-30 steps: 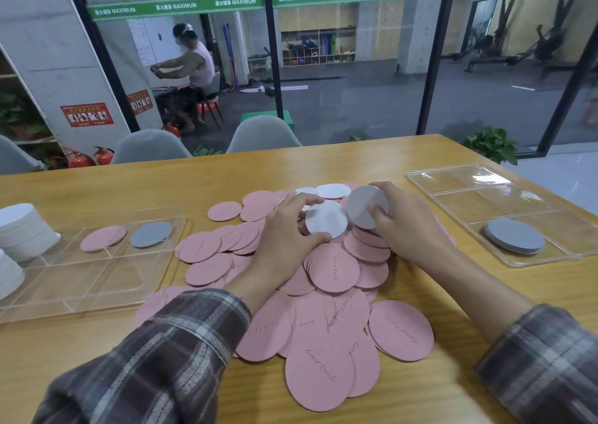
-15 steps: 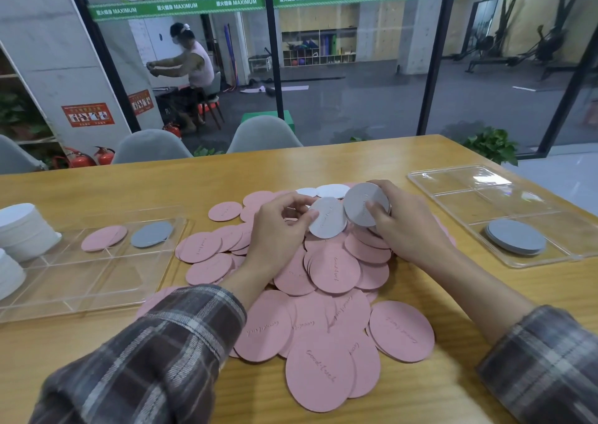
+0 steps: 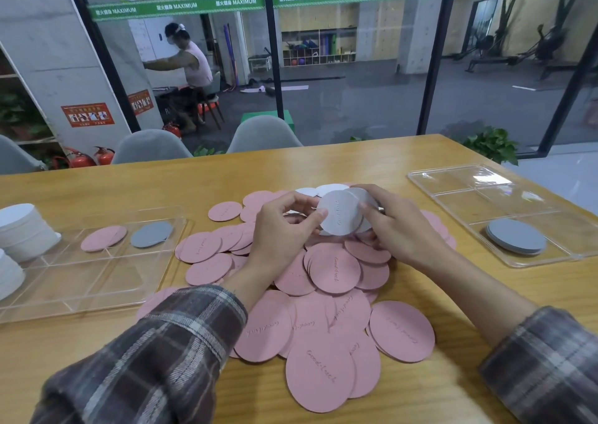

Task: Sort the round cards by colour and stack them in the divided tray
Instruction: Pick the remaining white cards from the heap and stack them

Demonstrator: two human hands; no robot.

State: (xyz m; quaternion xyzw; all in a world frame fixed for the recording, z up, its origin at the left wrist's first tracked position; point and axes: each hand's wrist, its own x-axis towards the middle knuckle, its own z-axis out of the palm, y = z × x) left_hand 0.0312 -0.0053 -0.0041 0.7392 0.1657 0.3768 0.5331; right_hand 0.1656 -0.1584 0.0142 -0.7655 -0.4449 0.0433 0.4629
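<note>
A heap of pink round cards (image 3: 323, 297) covers the middle of the wooden table. Above its far side both hands meet on grey cards. My left hand (image 3: 284, 226) pinches the left edge of a pale grey card (image 3: 339, 211) held upright. My right hand (image 3: 398, 226) grips the right side of that card and a second grey card (image 3: 365, 197) behind it. A divided clear tray (image 3: 97, 281) on the left holds one pink card (image 3: 103, 237) and one grey card (image 3: 151, 233). Another divided tray (image 3: 459, 194) on the right holds a grey stack (image 3: 516, 236).
Stacks of white round cards (image 3: 22, 229) stand at the far left edge by the left tray. Two white cards (image 3: 318, 190) lie at the back of the heap. Grey chairs (image 3: 262, 135) stand beyond the table's far edge, before a glass wall.
My left hand lifted its grey card off the heap and brought it right, against the card in my right hand. Both hands now hold the grey cards together, slightly higher.
</note>
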